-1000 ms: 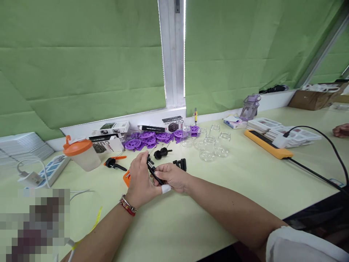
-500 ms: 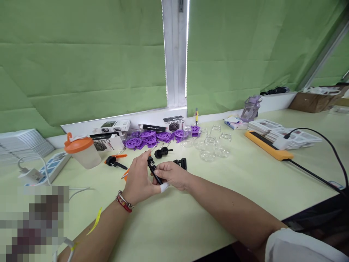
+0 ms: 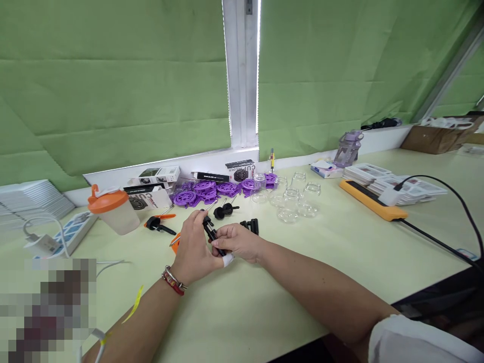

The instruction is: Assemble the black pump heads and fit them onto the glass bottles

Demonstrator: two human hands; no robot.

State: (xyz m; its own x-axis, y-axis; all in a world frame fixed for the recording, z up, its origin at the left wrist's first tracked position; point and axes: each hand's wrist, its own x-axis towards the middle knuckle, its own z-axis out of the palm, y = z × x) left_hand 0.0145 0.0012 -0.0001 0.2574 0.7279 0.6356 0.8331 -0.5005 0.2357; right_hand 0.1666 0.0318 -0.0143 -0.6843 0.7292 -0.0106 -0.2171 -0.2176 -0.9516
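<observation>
Both of my hands meet over the pale green table and hold one slim black plastic part between them. My left hand pinches its upper end, with a bracelet at the wrist. My right hand grips the lower end; one fingertip is wrapped in white tape. An orange piece shows just behind my left hand. More black parts lie right behind my right hand.
Purple plastic wheels, clear glass jars, small product boxes and an orange-lidded cup stand behind. Black knobbed screws lie near. A yellow power strip with a black cable runs right; a white power strip lies left.
My hands keep the black part between them and have shifted it only slightly; my left fingers have closed a little more over its top end.
</observation>
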